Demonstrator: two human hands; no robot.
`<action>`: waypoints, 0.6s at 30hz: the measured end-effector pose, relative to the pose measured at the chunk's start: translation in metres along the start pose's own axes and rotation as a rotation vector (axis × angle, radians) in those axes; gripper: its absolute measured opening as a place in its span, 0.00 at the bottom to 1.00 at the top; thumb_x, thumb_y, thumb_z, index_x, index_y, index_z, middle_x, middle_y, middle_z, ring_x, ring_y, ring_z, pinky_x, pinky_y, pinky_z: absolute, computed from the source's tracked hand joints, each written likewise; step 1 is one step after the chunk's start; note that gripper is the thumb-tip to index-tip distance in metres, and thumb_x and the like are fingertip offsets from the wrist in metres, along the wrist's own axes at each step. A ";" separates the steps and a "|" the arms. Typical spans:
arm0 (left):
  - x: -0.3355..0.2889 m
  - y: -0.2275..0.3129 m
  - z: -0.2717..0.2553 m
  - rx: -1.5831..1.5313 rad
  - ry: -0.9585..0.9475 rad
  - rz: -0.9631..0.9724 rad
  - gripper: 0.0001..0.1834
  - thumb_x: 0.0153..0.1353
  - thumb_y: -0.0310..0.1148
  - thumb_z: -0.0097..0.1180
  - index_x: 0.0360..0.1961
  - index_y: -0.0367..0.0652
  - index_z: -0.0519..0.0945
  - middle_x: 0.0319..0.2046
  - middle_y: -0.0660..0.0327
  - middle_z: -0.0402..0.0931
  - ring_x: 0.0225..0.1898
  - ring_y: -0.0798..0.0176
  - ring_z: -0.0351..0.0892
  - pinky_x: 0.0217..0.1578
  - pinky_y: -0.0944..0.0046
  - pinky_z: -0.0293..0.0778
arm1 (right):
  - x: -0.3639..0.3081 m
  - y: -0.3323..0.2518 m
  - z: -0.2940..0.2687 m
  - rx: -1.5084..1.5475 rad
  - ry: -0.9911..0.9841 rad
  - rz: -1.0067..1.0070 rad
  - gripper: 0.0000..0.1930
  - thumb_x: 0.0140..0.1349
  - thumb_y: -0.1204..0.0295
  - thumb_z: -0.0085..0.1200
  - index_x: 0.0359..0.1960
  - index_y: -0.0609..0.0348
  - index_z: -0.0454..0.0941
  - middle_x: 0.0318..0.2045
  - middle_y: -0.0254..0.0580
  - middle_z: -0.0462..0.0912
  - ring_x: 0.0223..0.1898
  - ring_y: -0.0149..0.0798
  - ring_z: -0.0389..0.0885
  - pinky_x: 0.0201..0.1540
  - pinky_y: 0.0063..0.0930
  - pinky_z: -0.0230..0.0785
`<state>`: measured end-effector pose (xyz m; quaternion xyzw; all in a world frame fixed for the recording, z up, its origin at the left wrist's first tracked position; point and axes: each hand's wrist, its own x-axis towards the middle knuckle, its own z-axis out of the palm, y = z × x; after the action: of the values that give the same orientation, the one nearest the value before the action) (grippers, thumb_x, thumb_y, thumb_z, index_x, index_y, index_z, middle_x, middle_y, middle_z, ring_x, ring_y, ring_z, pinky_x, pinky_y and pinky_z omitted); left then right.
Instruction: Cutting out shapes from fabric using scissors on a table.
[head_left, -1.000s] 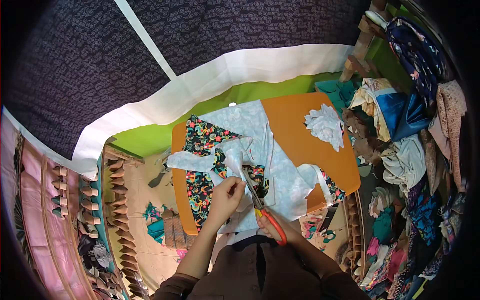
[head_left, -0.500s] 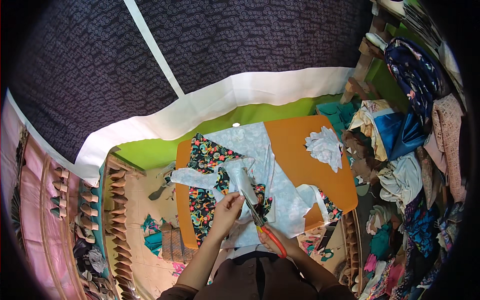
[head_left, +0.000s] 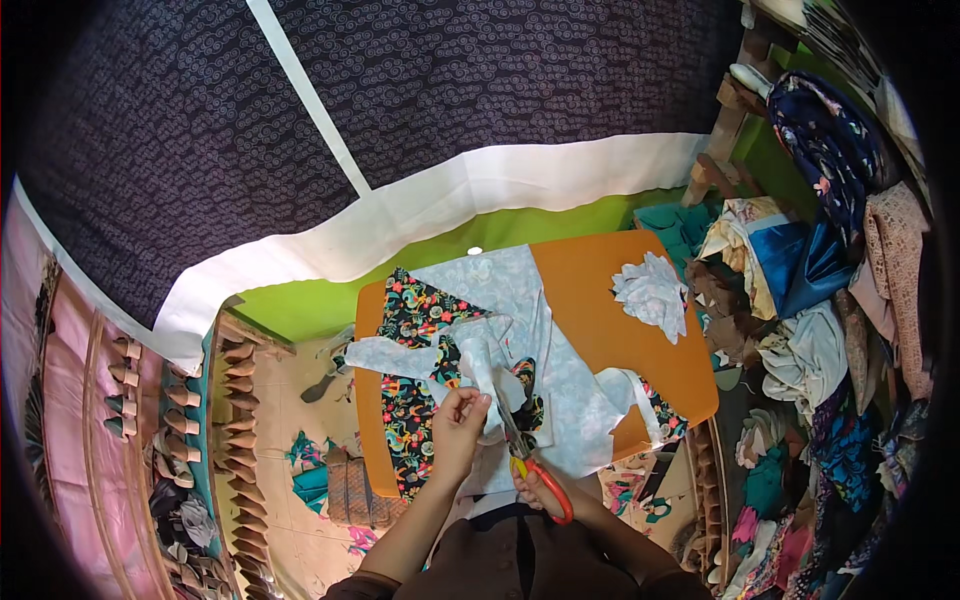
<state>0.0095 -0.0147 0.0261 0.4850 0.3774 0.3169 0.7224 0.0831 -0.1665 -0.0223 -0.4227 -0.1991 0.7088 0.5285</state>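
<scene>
Floral-patterned fabric point(head_left: 408, 420), black with bright colours on one face and pale on the other, spreads over an orange table point(head_left: 585, 285). My left hand point(head_left: 462, 420) pinches the edge of a raised pale piece of this cloth point(head_left: 478, 372). In my right hand point(head_left: 533, 488) are scissors point(head_left: 556, 497) with red-orange handles and a bit of yellow near the pivot. Their blades point up and away from me, at the cloth just right of my left fingertips. Whether the blades touch the cloth is hard to tell.
A crumpled pale fabric piece point(head_left: 652, 295) lies at the table's right. Heaped cloth point(head_left: 800, 355) crowds the right side. Rows of shoe lasts point(head_left: 240, 425) line a rack at left. A dark patterned curtain point(head_left: 480, 80) hangs ahead. Scraps point(head_left: 312, 480) litter the floor.
The raised cloth between my hands has shifted and folded over to a narrower shape. The scissors have moved slightly, while both hands stay nearly in place.
</scene>
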 end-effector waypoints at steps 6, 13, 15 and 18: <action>0.004 0.006 -0.008 0.089 -0.064 -0.007 0.10 0.51 0.26 0.55 0.35 0.36 0.70 0.21 0.70 0.66 0.20 0.81 0.61 0.19 0.80 0.57 | -0.004 0.008 -0.004 -0.042 -0.043 -0.073 0.24 0.54 0.45 0.41 0.36 0.52 0.57 0.23 0.26 0.58 0.19 0.19 0.54 0.19 0.09 0.49; 0.009 0.015 -0.021 0.047 -0.340 -0.139 0.25 0.48 0.22 0.56 0.49 0.37 0.64 0.24 0.70 0.69 0.23 0.78 0.66 0.23 0.79 0.62 | 0.002 0.018 -0.018 -0.305 0.082 -0.206 0.22 0.55 0.47 0.42 0.37 0.53 0.57 0.23 0.27 0.58 0.19 0.20 0.53 0.19 0.11 0.49; 0.017 0.014 -0.025 0.142 -0.478 -0.130 0.23 0.48 0.22 0.55 0.47 0.38 0.66 0.24 0.71 0.67 0.24 0.79 0.64 0.25 0.79 0.62 | 0.002 0.019 -0.022 -0.380 0.044 -0.219 0.21 0.56 0.49 0.42 0.36 0.53 0.58 0.22 0.28 0.58 0.18 0.21 0.54 0.19 0.12 0.49; 0.018 0.011 -0.026 0.252 -0.409 -0.066 0.19 0.47 0.25 0.57 0.42 0.40 0.68 0.23 0.72 0.63 0.25 0.79 0.62 0.25 0.78 0.61 | -0.002 0.011 -0.017 -0.374 0.049 -0.262 0.18 0.58 0.52 0.42 0.36 0.54 0.58 0.21 0.28 0.58 0.17 0.21 0.54 0.19 0.13 0.49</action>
<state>-0.0047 0.0159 0.0253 0.6130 0.2754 0.1387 0.7274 0.0909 -0.1752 -0.0396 -0.5009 -0.3676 0.5742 0.5331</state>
